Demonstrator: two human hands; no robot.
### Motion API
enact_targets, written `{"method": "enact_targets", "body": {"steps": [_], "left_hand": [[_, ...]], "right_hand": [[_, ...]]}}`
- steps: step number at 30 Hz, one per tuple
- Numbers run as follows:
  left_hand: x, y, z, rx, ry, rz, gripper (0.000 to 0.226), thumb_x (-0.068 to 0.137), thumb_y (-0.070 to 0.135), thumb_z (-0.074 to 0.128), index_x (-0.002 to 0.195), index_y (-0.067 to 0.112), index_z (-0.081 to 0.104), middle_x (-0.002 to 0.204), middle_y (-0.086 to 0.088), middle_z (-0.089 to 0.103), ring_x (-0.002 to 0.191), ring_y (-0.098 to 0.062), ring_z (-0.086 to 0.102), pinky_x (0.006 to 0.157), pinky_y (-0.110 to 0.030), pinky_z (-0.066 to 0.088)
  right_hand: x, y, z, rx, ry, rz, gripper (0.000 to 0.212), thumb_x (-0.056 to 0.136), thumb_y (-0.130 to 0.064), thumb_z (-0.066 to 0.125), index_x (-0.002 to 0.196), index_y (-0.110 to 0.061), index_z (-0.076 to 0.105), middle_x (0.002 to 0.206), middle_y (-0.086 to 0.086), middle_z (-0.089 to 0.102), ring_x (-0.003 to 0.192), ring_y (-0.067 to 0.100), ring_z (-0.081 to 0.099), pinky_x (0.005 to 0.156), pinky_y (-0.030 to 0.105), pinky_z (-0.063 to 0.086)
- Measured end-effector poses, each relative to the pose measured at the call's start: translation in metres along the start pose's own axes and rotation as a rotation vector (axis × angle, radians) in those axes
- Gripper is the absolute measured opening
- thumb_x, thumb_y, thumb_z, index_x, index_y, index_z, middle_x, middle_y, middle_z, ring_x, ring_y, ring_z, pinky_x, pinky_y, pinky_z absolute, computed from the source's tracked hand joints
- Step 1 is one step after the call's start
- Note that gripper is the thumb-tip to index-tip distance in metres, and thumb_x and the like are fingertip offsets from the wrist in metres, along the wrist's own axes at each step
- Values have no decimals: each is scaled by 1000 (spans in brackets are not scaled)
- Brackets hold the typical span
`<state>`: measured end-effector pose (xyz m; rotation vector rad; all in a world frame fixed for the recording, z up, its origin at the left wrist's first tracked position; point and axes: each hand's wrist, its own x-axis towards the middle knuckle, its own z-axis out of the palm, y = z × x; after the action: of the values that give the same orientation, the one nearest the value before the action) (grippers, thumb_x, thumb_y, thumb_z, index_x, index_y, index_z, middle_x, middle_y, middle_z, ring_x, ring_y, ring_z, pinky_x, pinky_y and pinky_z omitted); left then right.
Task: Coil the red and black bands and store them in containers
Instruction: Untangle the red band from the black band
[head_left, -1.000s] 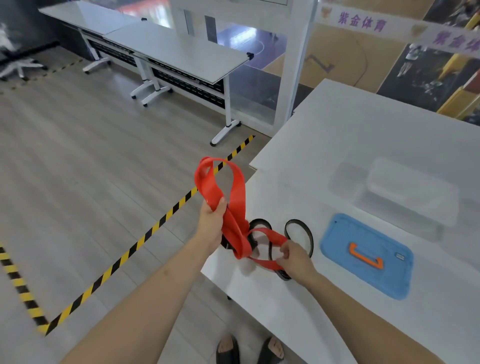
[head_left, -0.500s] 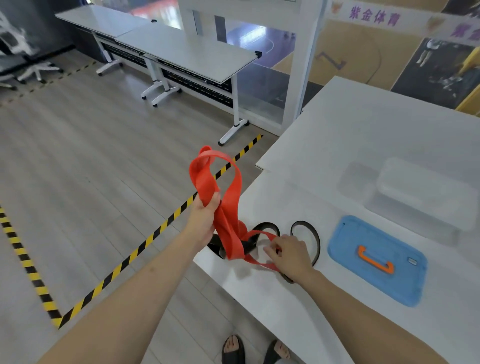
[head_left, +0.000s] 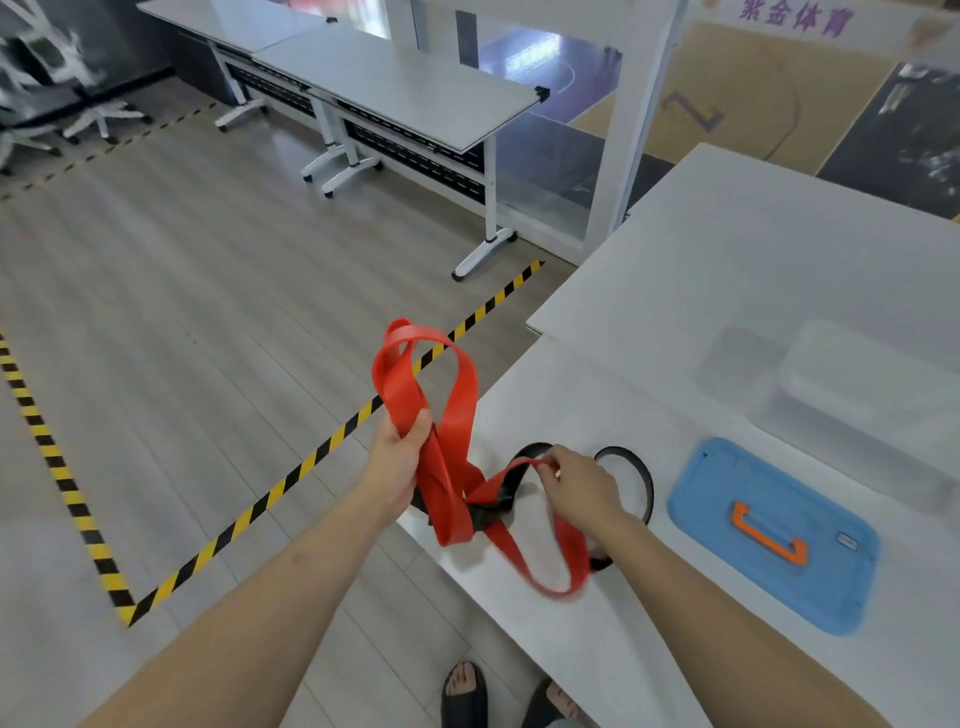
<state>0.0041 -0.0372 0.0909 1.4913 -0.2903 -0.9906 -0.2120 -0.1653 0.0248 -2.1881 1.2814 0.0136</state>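
My left hand (head_left: 400, 460) grips the red band (head_left: 457, 410) just off the white table's near-left corner, with a loop standing up above the fist. The band's lower part trails over the table (head_left: 727, 270) in a second loop. My right hand (head_left: 582, 488) pinches a strand of that lower part and lifts it. The black band (head_left: 631, 460) lies on the table under and behind my right hand, tangled with the red one near the corner. A clear plastic container (head_left: 862, 410) stands at the right, and a blue lid (head_left: 769, 530) with an orange handle lies flat in front of it.
Black-and-yellow tape (head_left: 291, 478) marks the wooden floor on the left. Folding tables (head_left: 405, 88) stand at the back and office chairs (head_left: 62, 98) at the far left. My sandalled feet (head_left: 467, 691) show below the table edge.
My right hand has moved up the red band and raised a strand, so the lower loop now hangs longer toward me. My left hand keeps its grip in about the same place.
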Motion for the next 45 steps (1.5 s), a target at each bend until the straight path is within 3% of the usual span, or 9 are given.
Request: {"method": "enact_targets", "body": {"steps": [6,10,13,16,18,28,35,40,45], "left_hand": [[-7,-27,10,32,12,-54,31,107,24,52,137,20,49,118,-4,69,109,-23,68,93,-43,58],[-10,-35,18,18,-33,-37,28,105,17,57,132,16,52,109,-3,75,107,-29,73,82,-37,61],[-16,-36,23,42,-161,-70,31,103,32,60,131,20,57,116,-7,76,109,-31,73,90,-45,61],[-19,-36,25,112,-263,-104,66,87,56,73,141,25,50,128,-7,71,117,-31,70,98,-53,57],[-19,-37,26,129,-311,-56,74,84,47,81,144,23,46,131,-9,70,119,-31,69,98,-51,57],[-12,-42,18,182,-213,-30,61,76,25,90,128,28,58,114,-2,77,104,-25,75,93,-51,60],[-9,-36,-1,110,-162,-65,59,79,24,87,130,27,57,116,2,76,107,-25,74,91,-48,62],[-2,-29,-16,50,-137,-78,61,79,19,87,132,24,58,120,-2,75,112,-28,71,94,-52,60],[3,-18,-26,13,-94,-56,61,81,18,85,135,24,56,124,-4,73,115,-29,69,97,-54,58]], "right_hand": [[1,-25,-19,665,-52,185,22,96,-21,58,84,-6,68,79,2,77,64,19,77,60,29,50],[0,-37,-26,1020,-117,299,16,90,-16,63,79,-5,63,74,16,62,54,21,60,55,28,51],[5,-50,-25,1138,-128,372,18,87,-20,70,82,-5,61,75,14,52,61,25,49,59,34,44],[9,-64,-28,1179,-115,388,21,99,-11,65,81,-1,65,65,11,62,55,20,61,57,29,53],[11,-71,-27,1236,-144,395,17,100,-10,65,93,5,68,73,15,66,64,23,66,65,34,58],[10,-77,-43,865,-230,68,16,97,-22,72,95,-10,82,94,13,81,79,19,74,76,33,62],[5,-36,-16,768,-109,165,14,97,-11,64,109,-12,71,102,15,77,83,19,73,81,36,62],[-18,-18,26,524,-423,96,22,95,-9,63,116,-15,66,110,1,75,91,9,71,72,16,56],[-22,-22,30,600,-478,55,19,100,-16,61,117,-19,70,109,4,79,104,19,75,99,35,59]]}}
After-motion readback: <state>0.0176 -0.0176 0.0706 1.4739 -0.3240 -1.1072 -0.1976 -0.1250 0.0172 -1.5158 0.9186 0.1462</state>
